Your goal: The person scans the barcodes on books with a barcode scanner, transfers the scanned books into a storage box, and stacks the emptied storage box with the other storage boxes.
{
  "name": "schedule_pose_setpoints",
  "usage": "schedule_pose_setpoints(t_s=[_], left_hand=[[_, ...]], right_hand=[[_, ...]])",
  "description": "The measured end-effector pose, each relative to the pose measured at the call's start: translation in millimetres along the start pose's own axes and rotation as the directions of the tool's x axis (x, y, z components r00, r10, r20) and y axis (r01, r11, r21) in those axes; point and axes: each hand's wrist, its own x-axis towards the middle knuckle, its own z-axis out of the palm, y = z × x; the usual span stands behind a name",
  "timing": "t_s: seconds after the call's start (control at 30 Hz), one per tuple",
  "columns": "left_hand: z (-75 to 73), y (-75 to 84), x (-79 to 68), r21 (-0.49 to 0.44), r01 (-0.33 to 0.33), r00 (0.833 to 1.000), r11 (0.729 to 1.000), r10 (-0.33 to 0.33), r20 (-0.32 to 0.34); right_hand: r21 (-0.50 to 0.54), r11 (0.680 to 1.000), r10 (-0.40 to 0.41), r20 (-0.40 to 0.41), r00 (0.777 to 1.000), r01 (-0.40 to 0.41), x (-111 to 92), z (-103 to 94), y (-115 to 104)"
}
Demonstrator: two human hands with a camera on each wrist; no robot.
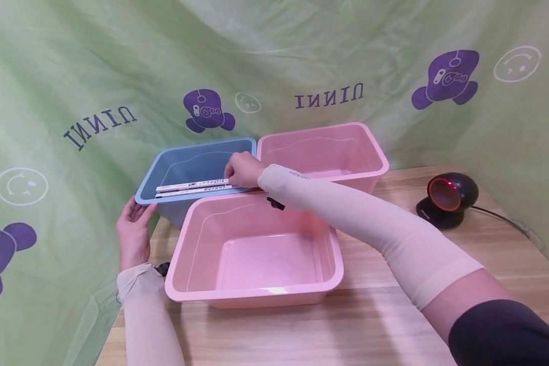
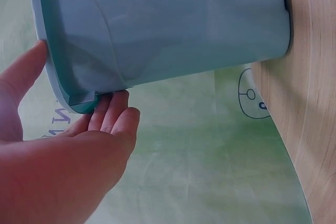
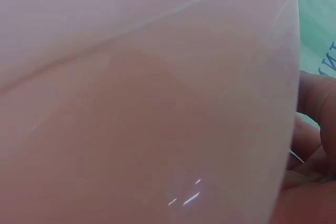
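Note:
A blue bin (image 1: 196, 162) stands at the back left, its long rim toward me. My left hand (image 1: 134, 236) holds its near left corner; in the left wrist view the thumb lies on the rim (image 2: 47, 66) and the fingers are under the corner. Inside the bin, two thin white edges with dark print, like spines of books or flat boxes (image 1: 192, 186), lie along the near wall. Over the bin's right end, my right hand (image 1: 244, 169) has curled fingers at the right end of the upper white item. The fingertips are partly hidden, also in the right wrist view.
A pink bin (image 1: 270, 259) stands in front, under my right forearm. Another pink bin (image 1: 320, 147) is at the back right. A black scanner-like device (image 1: 450, 195) with a red-lit ring and a cable sits right on the wooden table (image 1: 498, 254). A green printed curtain (image 1: 274, 61) hangs behind.

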Motion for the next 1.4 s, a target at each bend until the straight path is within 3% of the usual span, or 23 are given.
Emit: schedule_pose_setpoints(t_s=[0.23,0.43,0.6,0.77,0.87,0.93,1.03,1.13,1.27,1.33,1.4], left_hand=[[-0.2,3.2,-0.1,0.003,0.010,1.000,1.000,-0.010,0.002],[0.5,3.9,-0.4,-0.006,0.010,1.000,1.000,-0.010,-0.005],[-3.2,3.5,-4.3,0.022,0.003,1.000,1.000,-0.003,0.000],[-20.0,9.4,-12.4,0.123,0.008,1.000,0.992,-0.011,0.024],[-29.3,16.8,-25.9,0.240,0.016,0.996,0.971,-0.037,0.082],[-33.5,21.6,-39.5,0.348,-0.004,0.987,0.938,-0.051,0.149],[-36.4,26.1,-63.2,0.493,-0.113,0.962,0.863,-0.029,0.271],[-37.2,26.7,-88.1,0.526,-0.259,0.915,0.810,0.033,0.401],[-35.2,23.6,-120.3,0.377,-0.380,0.830,0.845,0.132,0.541],[-33.2,21.2,-134.6,0.286,-0.406,0.785,0.868,0.171,0.595],[-30.9,18.5,-147.1,0.224,-0.404,0.752,0.887,0.183,0.633]], right_hand=[[0.095,0.995,0.012,-0.018,1.000,-0.010,-14,-14.3,2],[0.163,0.986,0.041,-0.010,0.999,-0.039,-43,-41.6,9],[0.228,0.973,0.049,-0.048,0.998,-0.037,-91,-61.3,14],[0.251,0.965,0.091,-0.068,0.994,-0.071,-154,-71.1,16],[0.274,0.958,0.117,-0.114,0.987,-0.082,-189,-72.1,18],[0.312,0.946,0.136,-0.148,0.980,-0.085,-209,-69.7,19],[0.373,0.923,0.176,-0.193,0.965,-0.094,-239,-62.8,21],[0.409,0.907,0.206,-0.224,0.953,-0.100,-267,-52.7,23],[0.376,0.920,0.217,-0.260,0.941,-0.109,-301,-35.0,28],[0.355,0.928,0.216,-0.271,0.938,-0.111,-315,-24.2,31],[0.358,0.927,0.216,-0.265,0.940,-0.112,-327,-12.4,34]])
